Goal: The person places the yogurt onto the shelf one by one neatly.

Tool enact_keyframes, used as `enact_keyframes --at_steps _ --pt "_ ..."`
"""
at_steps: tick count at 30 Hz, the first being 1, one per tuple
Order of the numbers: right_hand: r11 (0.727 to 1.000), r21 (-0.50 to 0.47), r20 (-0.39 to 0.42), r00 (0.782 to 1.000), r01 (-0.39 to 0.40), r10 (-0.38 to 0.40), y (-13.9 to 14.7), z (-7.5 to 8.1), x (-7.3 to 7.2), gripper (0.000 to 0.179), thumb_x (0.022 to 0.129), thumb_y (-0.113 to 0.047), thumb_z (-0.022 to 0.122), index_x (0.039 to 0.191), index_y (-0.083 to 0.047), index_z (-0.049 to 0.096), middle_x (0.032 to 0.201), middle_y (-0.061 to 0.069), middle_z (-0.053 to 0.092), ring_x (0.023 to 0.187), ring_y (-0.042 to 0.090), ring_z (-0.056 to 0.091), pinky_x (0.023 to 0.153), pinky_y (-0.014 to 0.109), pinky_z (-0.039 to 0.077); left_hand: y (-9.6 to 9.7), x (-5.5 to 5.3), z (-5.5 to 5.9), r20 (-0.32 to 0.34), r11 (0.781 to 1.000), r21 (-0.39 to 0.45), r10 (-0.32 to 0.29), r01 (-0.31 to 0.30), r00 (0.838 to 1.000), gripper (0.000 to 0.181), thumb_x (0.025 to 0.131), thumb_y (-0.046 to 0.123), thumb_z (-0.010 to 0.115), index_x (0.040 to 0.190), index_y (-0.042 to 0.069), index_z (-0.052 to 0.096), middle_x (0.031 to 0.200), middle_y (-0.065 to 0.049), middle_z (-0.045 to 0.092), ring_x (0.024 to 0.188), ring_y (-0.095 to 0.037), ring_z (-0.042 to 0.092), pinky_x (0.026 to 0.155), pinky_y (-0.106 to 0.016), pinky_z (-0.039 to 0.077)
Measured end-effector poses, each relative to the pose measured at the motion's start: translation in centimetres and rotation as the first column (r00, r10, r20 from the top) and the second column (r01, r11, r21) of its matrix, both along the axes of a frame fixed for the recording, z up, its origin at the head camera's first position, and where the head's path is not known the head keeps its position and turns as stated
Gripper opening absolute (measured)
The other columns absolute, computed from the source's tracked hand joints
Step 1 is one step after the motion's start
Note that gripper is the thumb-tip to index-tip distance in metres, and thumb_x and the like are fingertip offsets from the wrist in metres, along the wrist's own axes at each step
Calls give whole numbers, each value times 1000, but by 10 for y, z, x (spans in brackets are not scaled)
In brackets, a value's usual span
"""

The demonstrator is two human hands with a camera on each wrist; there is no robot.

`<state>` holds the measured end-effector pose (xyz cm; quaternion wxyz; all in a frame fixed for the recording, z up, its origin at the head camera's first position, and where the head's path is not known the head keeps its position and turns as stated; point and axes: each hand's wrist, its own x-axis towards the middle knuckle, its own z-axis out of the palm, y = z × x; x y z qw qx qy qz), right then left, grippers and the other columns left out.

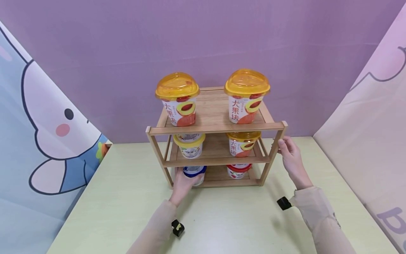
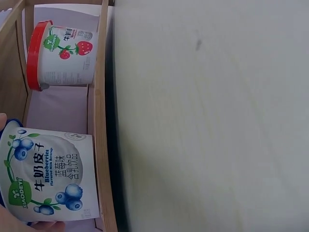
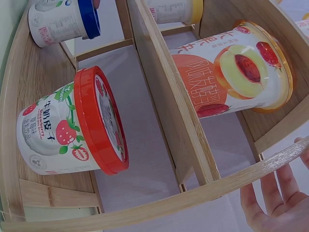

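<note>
On the bottom shelf of a three-level wooden rack point(image 1: 209, 128), my left hand point(image 1: 184, 181) grips a blue-lidded blueberry milk cup point(image 2: 53, 174). That cup stands upright at the shelf's left end. My right hand point(image 1: 290, 157) holds the rack's right front post point(image 1: 274, 151), with its fingers point(image 3: 270, 193) against the wood. A red-lidded strawberry milk cup point(image 3: 67, 125) sits at the right of the bottom shelf. The middle shelf bears a yellow-rimmed cup point(image 1: 191, 148) at left and an orange-lidded fruit cup point(image 3: 236, 72) at right.
Two larger fruit cups with domed orange lids stand on the top shelf, one left point(image 1: 178, 98) and one right point(image 1: 245, 97). The rack rests on a pale green table point(image 1: 222, 218). A purple backdrop point(image 1: 203, 42) hangs behind, with printed cartoon panels point(image 1: 57, 123) at both sides.
</note>
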<state>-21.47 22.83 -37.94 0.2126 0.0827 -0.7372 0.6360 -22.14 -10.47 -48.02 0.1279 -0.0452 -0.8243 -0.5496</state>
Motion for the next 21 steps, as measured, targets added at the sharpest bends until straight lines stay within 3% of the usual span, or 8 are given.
enact_keyframes --at_steps 10,21 --pt "1000 3 -1 1000 -3 3 0 0 0 13 95 -20 40 92 -25 52 90 -15 55 81 0 53 72 12 43 2 -7 1 29 1000 12 0 0 1000 90 62 28 80 134 10 28 127 -13 37 113 -27 41 96 -42 33" --pt "999 45 13 1000 8 -8 2 -3 -1 11 95 -26 40 95 -24 51 89 -14 54 81 1 53 73 13 42 1 -13 -2 -13 995 86 -50 51 999 89 63 15 79 134 11 25 128 -10 37 115 -25 40 97 -42 31"
